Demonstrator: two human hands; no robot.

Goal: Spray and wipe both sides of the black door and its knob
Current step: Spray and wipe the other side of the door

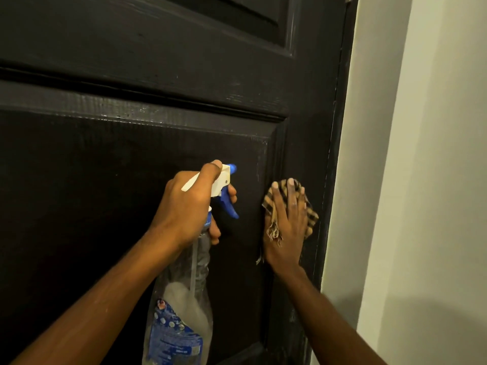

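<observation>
Door, black panelled wood [131, 180], fills view | left hand [189, 209] grasps clear plastic spray bottle [181, 306] at neck | right hand [287, 227], fingers straight, presses tan checked cloth [311, 214] on door's right stile

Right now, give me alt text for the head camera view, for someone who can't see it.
The person's right hand presses a checked cloth flat against the black door near its right edge, while the left hand grips a clear spray bottle with a blue trigger. A pale wall lies to the right.
</observation>
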